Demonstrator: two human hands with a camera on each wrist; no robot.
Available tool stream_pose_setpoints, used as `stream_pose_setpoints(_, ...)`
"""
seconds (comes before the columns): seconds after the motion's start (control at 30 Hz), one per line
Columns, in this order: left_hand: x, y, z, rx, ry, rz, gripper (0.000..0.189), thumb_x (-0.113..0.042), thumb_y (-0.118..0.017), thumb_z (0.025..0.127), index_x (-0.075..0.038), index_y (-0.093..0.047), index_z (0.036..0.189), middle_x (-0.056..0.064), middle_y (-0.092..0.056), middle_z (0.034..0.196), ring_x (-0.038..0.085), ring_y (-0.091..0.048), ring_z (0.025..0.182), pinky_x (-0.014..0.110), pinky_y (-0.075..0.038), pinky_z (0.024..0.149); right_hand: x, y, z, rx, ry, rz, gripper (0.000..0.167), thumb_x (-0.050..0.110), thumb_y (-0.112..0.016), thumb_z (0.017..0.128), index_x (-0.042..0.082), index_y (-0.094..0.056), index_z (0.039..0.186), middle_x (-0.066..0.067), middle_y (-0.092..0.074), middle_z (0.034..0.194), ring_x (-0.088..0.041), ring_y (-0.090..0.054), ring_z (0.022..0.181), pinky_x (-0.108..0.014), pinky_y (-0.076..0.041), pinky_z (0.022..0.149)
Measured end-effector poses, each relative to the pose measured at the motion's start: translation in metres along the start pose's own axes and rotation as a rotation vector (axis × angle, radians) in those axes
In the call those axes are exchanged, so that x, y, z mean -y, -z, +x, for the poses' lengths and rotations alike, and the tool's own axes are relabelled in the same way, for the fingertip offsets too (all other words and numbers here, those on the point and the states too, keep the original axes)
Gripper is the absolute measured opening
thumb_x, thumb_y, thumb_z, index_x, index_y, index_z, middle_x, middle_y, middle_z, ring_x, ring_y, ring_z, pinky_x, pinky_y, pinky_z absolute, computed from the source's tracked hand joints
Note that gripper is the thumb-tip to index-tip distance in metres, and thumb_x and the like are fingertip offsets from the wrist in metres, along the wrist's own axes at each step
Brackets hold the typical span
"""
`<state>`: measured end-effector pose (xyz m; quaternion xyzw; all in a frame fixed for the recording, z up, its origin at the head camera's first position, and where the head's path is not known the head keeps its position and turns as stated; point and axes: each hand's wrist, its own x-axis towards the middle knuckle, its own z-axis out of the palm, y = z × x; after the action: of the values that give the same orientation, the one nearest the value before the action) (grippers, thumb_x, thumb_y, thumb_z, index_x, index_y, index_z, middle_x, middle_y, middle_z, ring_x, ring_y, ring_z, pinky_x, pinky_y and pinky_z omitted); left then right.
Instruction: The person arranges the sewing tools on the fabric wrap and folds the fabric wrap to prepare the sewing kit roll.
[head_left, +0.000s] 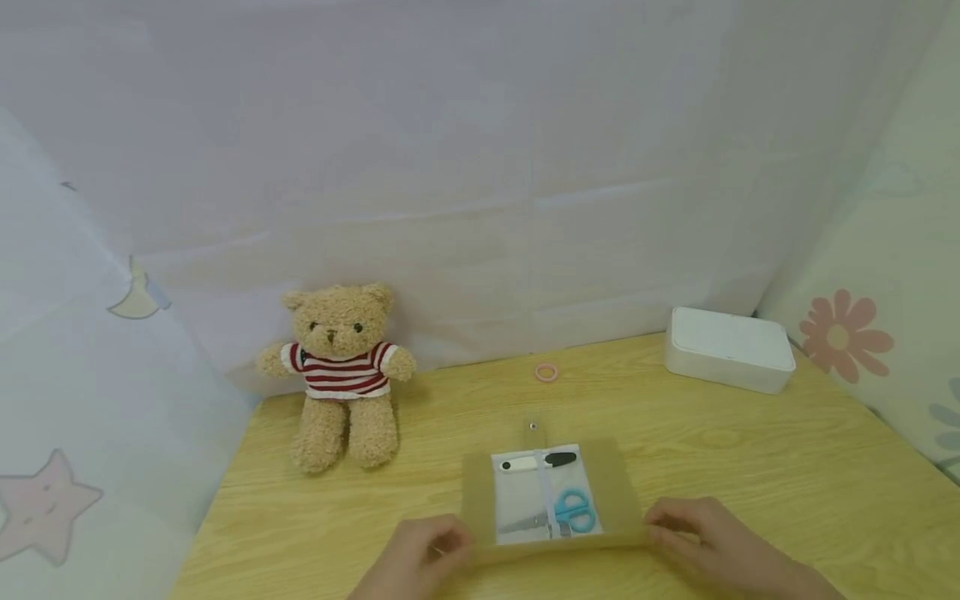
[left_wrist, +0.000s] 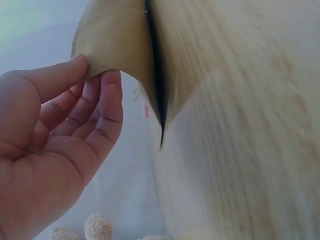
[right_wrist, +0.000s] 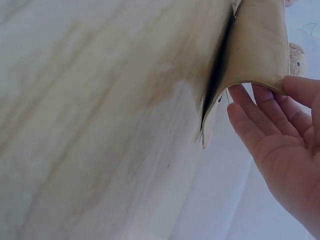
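Note:
A tan folding case (head_left: 611,483) lies opened out on the wooden table, its near edge lifted and curved. Inside on its white panel, a pale elastic strap (head_left: 546,482) crosses blue-handled scissors (head_left: 574,510) and a slim white tool with a black end (head_left: 519,464). My left hand (head_left: 431,546) pinches the near left corner between thumb and fingers. At the near right corner, my right hand (head_left: 708,537) pinches the edge likewise. Both wrist views show the tan flap (left_wrist: 117,42) bent up, with a dark gap under it. A tab with a snap button (head_left: 533,426) sticks out at the far side.
A teddy bear (head_left: 341,375) in a striped shirt sits at the back left. A pink ring (head_left: 546,372) lies near the table's back edge. At the back right is a white box (head_left: 729,350). White cloth hangs behind the table.

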<state>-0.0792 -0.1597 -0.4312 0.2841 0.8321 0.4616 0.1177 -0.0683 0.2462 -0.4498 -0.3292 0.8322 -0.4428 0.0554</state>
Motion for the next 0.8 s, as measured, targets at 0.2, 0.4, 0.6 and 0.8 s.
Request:
stream_pose_setpoints(0.2,-0.001,0.002,0.005,-0.032,-0.011,-0.086,0.002,-0.014,-0.064,0.091,-0.013,-0.066,0.092,-0.005,-0.065,0.082,0.003,-0.058,0.073,0.024,-0.051,0.065,-0.005,0.002,0.008,-0.047,0.085,0.059,0.019,-0.002,-0.052,0.095,0.013,-0.063,0.103,0.004,-0.064,0.083,-0.008,-0.060,0.069,-0.025,-0.051,0.057)
stream_pose_setpoints(0.4,0.000,0.005,0.013,-0.082,0.075,-0.177,0.015,-0.017,-0.065,0.091,-0.004,-0.067,0.097,0.003,-0.066,0.083,0.008,-0.061,0.071,0.027,-0.053,0.061,-0.005,0.010,0.017,0.001,0.018,0.134,0.016,0.001,-0.048,0.099,0.008,-0.062,0.102,-0.002,-0.062,0.081,-0.014,-0.063,0.072,-0.030,-0.053,0.056)
stream_pose_setpoints(0.6,0.007,0.007,0.023,-0.152,0.123,-0.197,0.016,-0.014,-0.069,0.088,-0.002,-0.070,0.098,0.007,-0.069,0.083,0.008,-0.061,0.066,0.025,-0.052,0.060,-0.005,0.019,0.026,0.061,-0.138,0.246,0.017,0.011,-0.048,0.101,0.000,-0.061,0.104,-0.005,-0.063,0.086,-0.014,-0.065,0.071,-0.036,-0.056,0.062)
stream_pose_setpoints(0.8,0.011,0.010,0.034,-0.163,0.227,-0.230,0.021,-0.017,-0.071,0.086,-0.001,-0.072,0.099,0.008,-0.069,0.077,0.013,-0.060,0.057,0.026,-0.051,0.054,-0.012,0.023,0.035,0.064,-0.213,0.289,0.021,0.014,-0.049,0.100,-0.004,-0.060,0.105,-0.009,-0.061,0.082,-0.013,-0.062,0.061,-0.036,-0.056,0.057)
